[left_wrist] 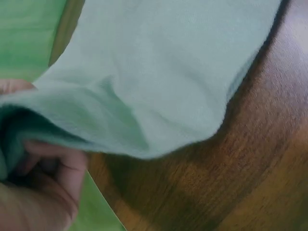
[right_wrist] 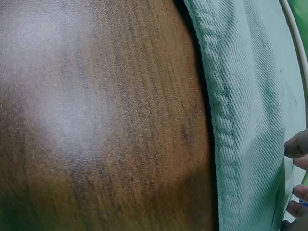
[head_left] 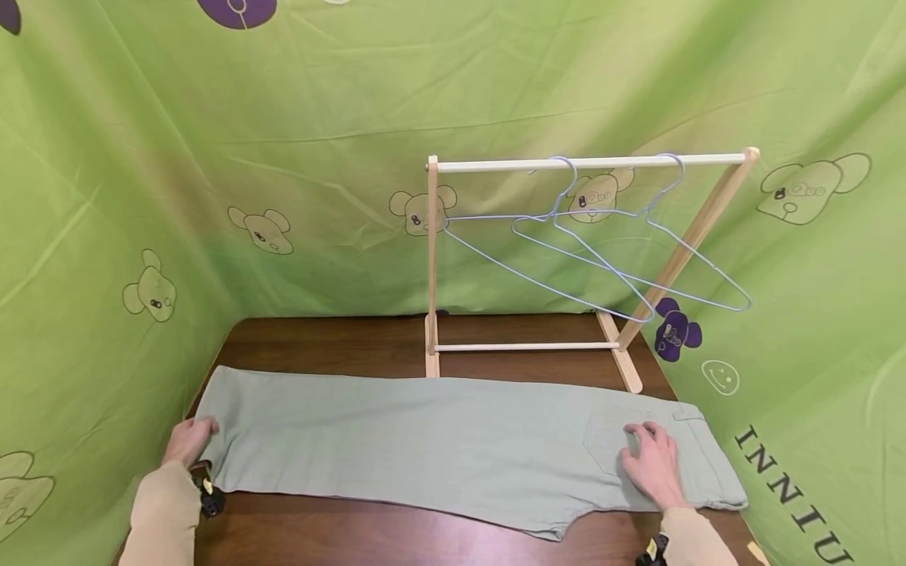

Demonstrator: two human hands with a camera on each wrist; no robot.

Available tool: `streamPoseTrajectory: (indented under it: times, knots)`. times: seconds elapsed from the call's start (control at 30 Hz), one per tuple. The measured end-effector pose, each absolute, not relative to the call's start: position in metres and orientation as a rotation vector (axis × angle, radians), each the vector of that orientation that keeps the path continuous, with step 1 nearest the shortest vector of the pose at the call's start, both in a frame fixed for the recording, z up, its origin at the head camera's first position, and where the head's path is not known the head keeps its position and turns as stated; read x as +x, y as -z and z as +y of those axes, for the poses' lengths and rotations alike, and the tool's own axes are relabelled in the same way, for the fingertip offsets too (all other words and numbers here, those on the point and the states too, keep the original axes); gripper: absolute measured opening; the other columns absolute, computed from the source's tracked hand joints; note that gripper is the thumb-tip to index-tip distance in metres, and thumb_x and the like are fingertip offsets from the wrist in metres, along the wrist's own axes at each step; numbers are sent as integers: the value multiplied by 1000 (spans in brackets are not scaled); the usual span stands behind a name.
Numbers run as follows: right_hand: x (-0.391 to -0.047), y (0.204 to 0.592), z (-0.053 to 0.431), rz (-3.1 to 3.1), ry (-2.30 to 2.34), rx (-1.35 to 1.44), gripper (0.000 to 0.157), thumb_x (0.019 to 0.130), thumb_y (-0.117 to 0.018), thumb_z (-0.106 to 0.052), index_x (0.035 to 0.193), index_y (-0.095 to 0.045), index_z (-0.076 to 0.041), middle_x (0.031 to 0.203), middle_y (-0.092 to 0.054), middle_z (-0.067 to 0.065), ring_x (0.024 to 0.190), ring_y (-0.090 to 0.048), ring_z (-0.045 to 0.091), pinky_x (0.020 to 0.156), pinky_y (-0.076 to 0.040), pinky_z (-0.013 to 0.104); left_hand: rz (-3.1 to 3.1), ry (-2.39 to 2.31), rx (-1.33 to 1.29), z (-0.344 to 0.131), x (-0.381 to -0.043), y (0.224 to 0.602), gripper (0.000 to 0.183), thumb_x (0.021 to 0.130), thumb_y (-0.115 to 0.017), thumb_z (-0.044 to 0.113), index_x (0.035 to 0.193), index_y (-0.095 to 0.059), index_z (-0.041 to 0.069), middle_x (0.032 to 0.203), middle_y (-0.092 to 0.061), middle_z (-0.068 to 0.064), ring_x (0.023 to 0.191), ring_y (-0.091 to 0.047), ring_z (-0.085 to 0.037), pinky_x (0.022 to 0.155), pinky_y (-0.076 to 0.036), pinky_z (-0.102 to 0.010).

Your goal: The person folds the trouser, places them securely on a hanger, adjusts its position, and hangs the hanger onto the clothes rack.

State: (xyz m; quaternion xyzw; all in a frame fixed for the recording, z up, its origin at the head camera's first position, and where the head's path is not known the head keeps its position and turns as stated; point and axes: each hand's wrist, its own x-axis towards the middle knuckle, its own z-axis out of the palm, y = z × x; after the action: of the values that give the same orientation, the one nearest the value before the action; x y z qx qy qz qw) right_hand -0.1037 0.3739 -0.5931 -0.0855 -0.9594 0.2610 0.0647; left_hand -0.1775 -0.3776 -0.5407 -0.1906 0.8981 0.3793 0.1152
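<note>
Pale green trousers (head_left: 425,440), folded lengthwise, lie across the wooden table with the leg ends at the left and the waistband at the right. At the leg end, my left hand (head_left: 189,442) grips the hem. The left wrist view shows the cloth of the hem (left_wrist: 130,130) lifted into a fold, with fingers on both sides of it. Over by the back pocket (head_left: 602,444), my right hand (head_left: 653,464) rests on the trousers with loosely bent fingers. Only its fingertips (right_wrist: 297,144) enter the right wrist view, beside the cloth's stitched edge.
Behind the trousers stands a small wooden rack (head_left: 432,259) with a white top rail. Two lilac wire hangers (head_left: 552,291) hang from it. Green printed cloth (head_left: 318,118) walls the brown table (head_left: 340,523) at the back and both sides.
</note>
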Motion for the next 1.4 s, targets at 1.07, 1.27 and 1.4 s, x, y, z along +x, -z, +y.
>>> streamPoseTrajectory:
  times: [1.07,1.27,1.4]
  knots:
    - [-105,592,373,-2984,-836,-279,46,88,-57,-7,129,-52,12,138,-31,41,128,-24,63,105,-24,70,2766,-1523,-441,-344,-198,510,38,82,-48,-3,119,-44,2,72,-52,9,64,-43,2,66,-37,-21]
    - [-105,592,374,-3017,-831,-281,47,89,-57,-8,131,-50,12,140,-29,42,129,-23,62,106,-23,70,2781,-1284,-272,-336,-199,502,43,95,-41,9,130,-64,-1,120,-66,-24,104,-57,-22,85,-40,-26]
    - [-105,592,375,-3021,-833,-292,47,90,-57,-8,132,-50,12,140,-29,41,130,-23,62,106,-23,70,2676,-1301,-211,-327,-202,497,47,105,-35,27,134,-61,0,136,-62,-22,123,-58,-28,98,-45,-35]
